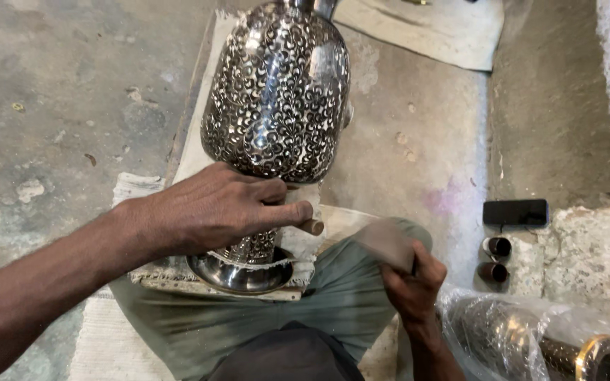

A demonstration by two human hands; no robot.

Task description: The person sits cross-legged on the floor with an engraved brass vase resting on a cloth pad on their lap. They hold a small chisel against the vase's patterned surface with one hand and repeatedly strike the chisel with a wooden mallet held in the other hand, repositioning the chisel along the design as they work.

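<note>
A large metal vase [280,92] with dense engraved leaf patterns lies tilted on a cloth-covered board [178,279], its polished foot [241,276] toward me. My left hand [213,208] rests on the vase's narrow stem, and a short wooden-handled tool [311,226] sticks out from its fingers. My right hand [412,282] is lower right over my knee, closed on a blurred brownish block [387,242], possibly a small mallet.
I sit on a rough concrete floor in green trousers [333,303]. A second metal vessel wrapped in clear plastic [524,339] lies at lower right. A black rectangular box [515,212] and two small cylinders [495,257] stand by the right ledge. A mat [432,28] lies farther back.
</note>
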